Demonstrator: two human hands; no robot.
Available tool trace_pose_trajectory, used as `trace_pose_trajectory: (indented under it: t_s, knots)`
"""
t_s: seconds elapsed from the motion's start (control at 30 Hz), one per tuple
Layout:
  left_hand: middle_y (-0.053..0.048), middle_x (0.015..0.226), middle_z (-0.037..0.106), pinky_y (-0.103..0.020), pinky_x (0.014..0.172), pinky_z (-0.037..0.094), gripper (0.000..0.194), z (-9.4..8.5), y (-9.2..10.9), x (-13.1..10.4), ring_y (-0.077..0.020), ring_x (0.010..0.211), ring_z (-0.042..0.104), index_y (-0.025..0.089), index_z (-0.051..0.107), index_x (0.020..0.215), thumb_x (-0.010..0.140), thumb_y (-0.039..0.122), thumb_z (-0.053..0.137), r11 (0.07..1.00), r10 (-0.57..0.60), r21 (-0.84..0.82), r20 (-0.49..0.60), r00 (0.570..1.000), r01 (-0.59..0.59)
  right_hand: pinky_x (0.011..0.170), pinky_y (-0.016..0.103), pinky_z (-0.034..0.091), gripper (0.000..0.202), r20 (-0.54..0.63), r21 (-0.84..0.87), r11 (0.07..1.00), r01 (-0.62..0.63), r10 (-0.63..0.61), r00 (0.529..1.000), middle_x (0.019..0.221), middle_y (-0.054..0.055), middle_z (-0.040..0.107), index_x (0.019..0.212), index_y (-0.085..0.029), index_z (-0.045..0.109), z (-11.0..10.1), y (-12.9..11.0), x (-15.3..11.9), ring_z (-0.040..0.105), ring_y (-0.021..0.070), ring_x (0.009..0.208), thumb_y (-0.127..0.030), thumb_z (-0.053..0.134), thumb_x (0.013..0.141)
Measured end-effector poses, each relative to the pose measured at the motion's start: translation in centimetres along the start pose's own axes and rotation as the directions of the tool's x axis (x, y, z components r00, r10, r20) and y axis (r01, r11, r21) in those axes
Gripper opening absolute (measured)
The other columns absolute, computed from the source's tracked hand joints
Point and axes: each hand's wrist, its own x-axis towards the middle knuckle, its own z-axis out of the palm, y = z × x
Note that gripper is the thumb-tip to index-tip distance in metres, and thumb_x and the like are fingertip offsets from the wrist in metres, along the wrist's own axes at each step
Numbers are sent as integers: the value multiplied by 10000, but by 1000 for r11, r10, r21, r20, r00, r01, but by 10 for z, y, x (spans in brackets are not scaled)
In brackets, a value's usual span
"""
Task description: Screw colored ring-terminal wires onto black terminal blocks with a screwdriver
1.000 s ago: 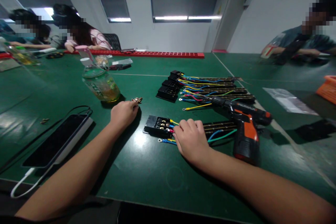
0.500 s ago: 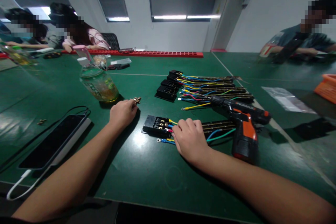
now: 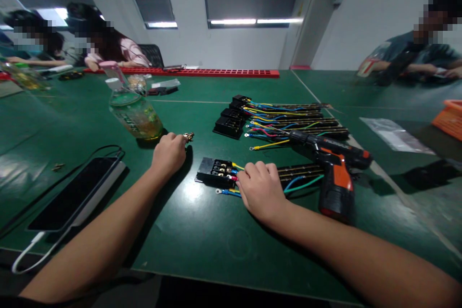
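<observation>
My left hand (image 3: 169,155) is closed at a small pile of brass screws (image 3: 189,137) on the green table; its fingertips are hidden behind the hand. My right hand (image 3: 262,192) is wrapped over the wires and black strips behind a black terminal block (image 3: 215,172), with a red lug near its fingertips. A blue wire with a ring lug (image 3: 225,192) sticks out below the block. Several similar wired assemblies (image 3: 231,123) lie in a row farther back. An orange and black power drill (image 3: 335,168) rests on the table right of my right hand.
A drink bottle (image 3: 135,115) stands behind my left hand. A phone (image 3: 74,195) with cables lies at left, near a few loose screws (image 3: 57,167). At right are a plastic bag (image 3: 395,135) and an orange bin (image 3: 449,119). Other people sit across the table.
My left hand has shifted very slightly at the screw pile. My right hand stays in place on the wires.
</observation>
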Motion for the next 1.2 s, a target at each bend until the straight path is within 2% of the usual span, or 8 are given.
trace_pose_trajectory:
  t_s: [0.2, 0.5, 0.83, 1.2]
  knots:
    - [-160, 1067, 645, -399, 807, 518, 389, 0, 1, 0, -318, 977, 630, 160, 695, 1105, 1060, 362, 366, 1000, -1, -7, -40, 999, 1, 757, 392, 203, 77, 4, 0, 1000, -1, 1, 1000, 917, 74, 646, 891, -206, 671, 0, 0, 0, 443, 244, 872, -257, 654, 946]
    - [-123, 1064, 677, -379, 830, 506, 281, -1, -1, -2, -299, 982, 625, 202, 673, 1088, 1023, 384, 470, 996, 21, -81, -35, 999, -24, 754, 394, 208, 78, 6, 14, 1000, 0, 0, 1000, 921, 82, 648, 895, -199, 672, -1, 1, 0, 444, 243, 872, -247, 642, 948]
    - [-142, 1104, 688, -392, 850, 509, 301, -1, 1, -2, -310, 1005, 632, 177, 673, 1135, 1024, 324, 435, 998, 34, -58, -22, 999, -36, 759, 398, 202, 83, 8, 13, 1000, -10, 10, 1000, 916, 81, 643, 898, -202, 674, -2, 0, 0, 451, 244, 878, -242, 631, 956]
    - [-165, 1180, 687, -433, 923, 516, 327, 3, -1, -3, -334, 1077, 625, 147, 643, 1239, 1006, 283, 458, 993, 38, -108, -45, 998, -43, 755, 396, 207, 105, 13, 24, 1000, -14, 13, 1000, 913, 83, 654, 887, -192, 685, -1, 0, 0, 452, 242, 869, -229, 618, 960]
